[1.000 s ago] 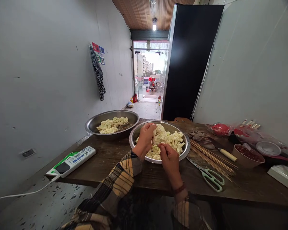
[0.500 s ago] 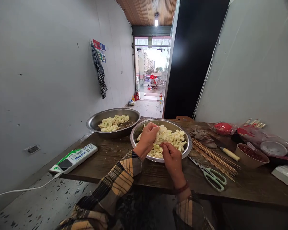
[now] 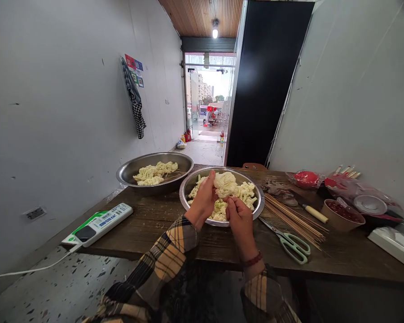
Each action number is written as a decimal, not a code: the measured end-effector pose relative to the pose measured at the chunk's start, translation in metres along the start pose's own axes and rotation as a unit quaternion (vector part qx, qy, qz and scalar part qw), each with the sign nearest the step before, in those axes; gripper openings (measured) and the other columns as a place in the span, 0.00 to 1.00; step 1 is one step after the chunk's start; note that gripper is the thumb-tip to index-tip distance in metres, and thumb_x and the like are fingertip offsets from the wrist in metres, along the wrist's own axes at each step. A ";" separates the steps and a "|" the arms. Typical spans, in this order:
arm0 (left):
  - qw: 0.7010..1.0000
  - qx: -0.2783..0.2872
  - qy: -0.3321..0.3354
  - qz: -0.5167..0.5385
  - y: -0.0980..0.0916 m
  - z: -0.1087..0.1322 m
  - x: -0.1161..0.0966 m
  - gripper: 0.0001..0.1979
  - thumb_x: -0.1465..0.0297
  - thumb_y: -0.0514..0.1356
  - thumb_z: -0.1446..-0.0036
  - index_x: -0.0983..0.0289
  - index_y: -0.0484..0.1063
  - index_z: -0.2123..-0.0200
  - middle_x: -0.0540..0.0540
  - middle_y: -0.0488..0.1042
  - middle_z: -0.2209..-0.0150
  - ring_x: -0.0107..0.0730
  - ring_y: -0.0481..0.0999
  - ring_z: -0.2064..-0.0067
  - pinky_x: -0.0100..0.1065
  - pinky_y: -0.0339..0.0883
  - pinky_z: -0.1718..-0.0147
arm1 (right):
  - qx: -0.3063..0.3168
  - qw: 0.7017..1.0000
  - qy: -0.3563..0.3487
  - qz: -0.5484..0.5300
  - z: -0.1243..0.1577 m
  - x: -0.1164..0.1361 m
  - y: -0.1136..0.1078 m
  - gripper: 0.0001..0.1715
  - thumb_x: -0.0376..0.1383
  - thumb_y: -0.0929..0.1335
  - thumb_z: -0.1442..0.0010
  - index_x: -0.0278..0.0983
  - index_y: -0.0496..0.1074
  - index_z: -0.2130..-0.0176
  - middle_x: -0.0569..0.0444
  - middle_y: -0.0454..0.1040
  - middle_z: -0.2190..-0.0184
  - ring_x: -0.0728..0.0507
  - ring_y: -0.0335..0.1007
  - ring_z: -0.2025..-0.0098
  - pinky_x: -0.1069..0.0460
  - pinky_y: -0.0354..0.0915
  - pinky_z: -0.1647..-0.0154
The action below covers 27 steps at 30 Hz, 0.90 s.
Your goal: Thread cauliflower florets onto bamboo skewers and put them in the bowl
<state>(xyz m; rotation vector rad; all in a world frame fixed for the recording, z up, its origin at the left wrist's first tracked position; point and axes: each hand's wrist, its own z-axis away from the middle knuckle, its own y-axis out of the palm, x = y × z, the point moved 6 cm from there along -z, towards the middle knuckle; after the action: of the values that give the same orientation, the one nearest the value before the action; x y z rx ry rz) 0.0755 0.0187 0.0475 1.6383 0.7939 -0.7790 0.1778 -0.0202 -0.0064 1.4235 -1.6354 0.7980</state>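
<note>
Over the nearer steel basin [image 3: 261, 208], my left hand [image 3: 204, 197] holds a pale cauliflower floret [image 3: 226, 183] against its fingers, thumb pointing up. My right hand [image 3: 240, 222] is closed in a pinch just below that floret; what lies between its fingertips is hidden. Loose cauliflower pieces [image 3: 248, 193] fill the basin under both hands. In the second steel basin [image 3: 128, 176], at the back left, lie cauliflower pieces [image 3: 156, 172] with thin sticks poking out to the right.
Right of the basin lie bamboo skewers [image 3: 292, 220], green-handled scissors [image 3: 294, 246] and a knife with a pale handle [image 3: 315, 214]. Beyond them are a paper tub [image 3: 343, 215] of dark red food and plastic-wrapped items [image 3: 306, 178]. A white power strip [image 3: 107, 224] sits on the left.
My left hand has opened out somewhat from its pinch, its thumb now upright, and the floret shows more fully. The right hand stays pinched beneath. The view has shifted slightly right.
</note>
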 end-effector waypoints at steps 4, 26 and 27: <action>1.000 -0.018 -0.016 0.004 -0.009 -0.001 0.001 0.26 0.48 0.63 0.56 0.64 0.70 0.66 0.54 0.73 0.70 0.29 0.72 0.70 0.27 0.62 0.75 | 0.001 1.000 -0.003 0.005 0.001 0.001 0.000 0.21 0.47 0.61 0.38 0.33 0.73 0.65 0.62 0.59 0.84 0.51 0.55 0.81 0.56 0.52 0.80; 0.991 -0.081 0.039 -0.095 -0.016 -0.019 -0.009 0.12 0.66 0.65 0.59 0.65 0.66 0.76 0.47 0.67 0.79 0.22 0.64 0.78 0.26 0.58 0.76 | 0.014 0.988 -0.058 0.145 0.005 0.011 0.004 0.19 0.42 0.61 0.36 0.34 0.76 0.61 0.50 0.78 0.69 0.44 0.72 0.66 0.51 0.64 0.63; 0.991 -0.083 0.043 -0.095 -0.016 -0.018 -0.008 0.11 0.66 0.65 0.59 0.65 0.66 0.76 0.47 0.67 0.80 0.22 0.64 0.78 0.26 0.58 0.76 | 0.009 0.988 -0.061 0.144 0.005 0.012 0.003 0.19 0.42 0.61 0.36 0.35 0.76 0.61 0.50 0.78 0.68 0.44 0.72 0.65 0.51 0.64 0.63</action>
<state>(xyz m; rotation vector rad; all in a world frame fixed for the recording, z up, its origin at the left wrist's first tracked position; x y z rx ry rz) 0.0597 0.0382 0.0491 1.4703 1.0603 -0.7577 0.1731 -0.0295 0.0015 1.2847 -1.9630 0.9036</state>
